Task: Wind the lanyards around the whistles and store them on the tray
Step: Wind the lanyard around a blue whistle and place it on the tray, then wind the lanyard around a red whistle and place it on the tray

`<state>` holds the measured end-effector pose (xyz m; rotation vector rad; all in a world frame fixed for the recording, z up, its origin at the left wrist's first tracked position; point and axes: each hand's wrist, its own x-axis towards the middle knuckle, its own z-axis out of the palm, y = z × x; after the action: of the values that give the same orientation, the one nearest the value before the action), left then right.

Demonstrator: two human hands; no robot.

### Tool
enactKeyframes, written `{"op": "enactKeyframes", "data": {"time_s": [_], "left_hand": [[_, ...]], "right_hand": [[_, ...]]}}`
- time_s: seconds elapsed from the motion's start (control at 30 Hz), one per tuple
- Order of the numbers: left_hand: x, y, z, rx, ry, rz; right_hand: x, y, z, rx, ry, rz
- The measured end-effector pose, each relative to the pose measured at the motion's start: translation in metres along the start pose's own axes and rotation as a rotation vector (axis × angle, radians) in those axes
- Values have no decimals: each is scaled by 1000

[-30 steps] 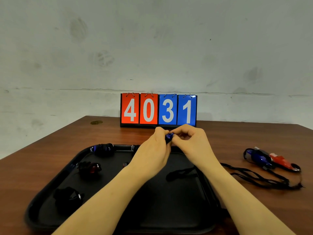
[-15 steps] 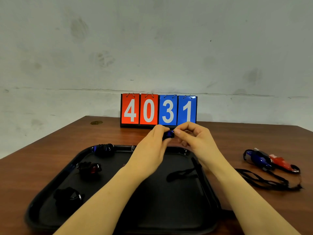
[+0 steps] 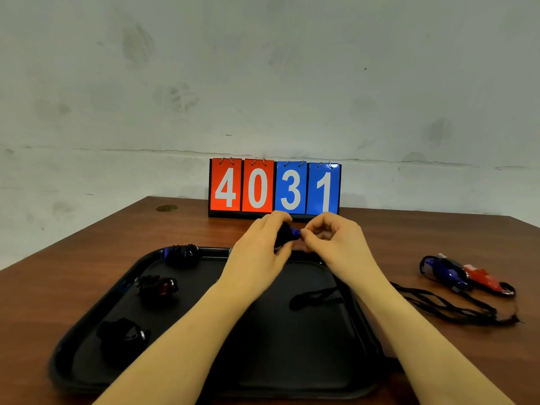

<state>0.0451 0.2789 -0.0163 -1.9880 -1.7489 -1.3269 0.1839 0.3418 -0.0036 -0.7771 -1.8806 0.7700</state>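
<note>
Head view. Both hands are raised over the far edge of the tray. The left hand has its fingers curled round a blue whistle, most of it already hidden under black lanyard turns. The right hand pinches the cord just beside the whistle's exposed blue end, thumb and fingertips together. The loose tail of this lanyard lies on the tray near its right edge, below the right wrist; how it runs up to the hands is hidden by the arm.

Three wound whistles sit on the tray: one at the far left corner, one along the left edge, one near the front left corner. On the table, toward its right edge, a second blue whistle and a red whistle lie touching, unwound, with their cords in a loose heap.

Risks, as judged:
- Tail drags under the right forearm; a snag would pull turns loose.
- Slack in the pinch lets coils slide off the whistle's end.
- The loose end, if not tucked, unwinds once set down.
- The heaped cords on the table may tangle when one is lifted.
</note>
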Motion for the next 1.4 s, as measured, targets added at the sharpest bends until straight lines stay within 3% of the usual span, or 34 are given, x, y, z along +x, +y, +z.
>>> {"op": "enactKeyframes", "data": {"time_s": [0.33, 0.47, 0.9, 1.4], "left_hand": [[10, 8, -11, -99, -56, -61], [6, 14, -29, -176, -87, -117], [-66, 27, -90, -190, -204, -224], [-111, 11, -101, -73, -349, -255]], "right_hand": [[-1, -12, 4, -178, 32, 15], [-8, -22, 0, -88, 43, 20], [-79, -68, 8, -73, -142, 96], [-110, -57, 48, -448, -327, 152]]}}
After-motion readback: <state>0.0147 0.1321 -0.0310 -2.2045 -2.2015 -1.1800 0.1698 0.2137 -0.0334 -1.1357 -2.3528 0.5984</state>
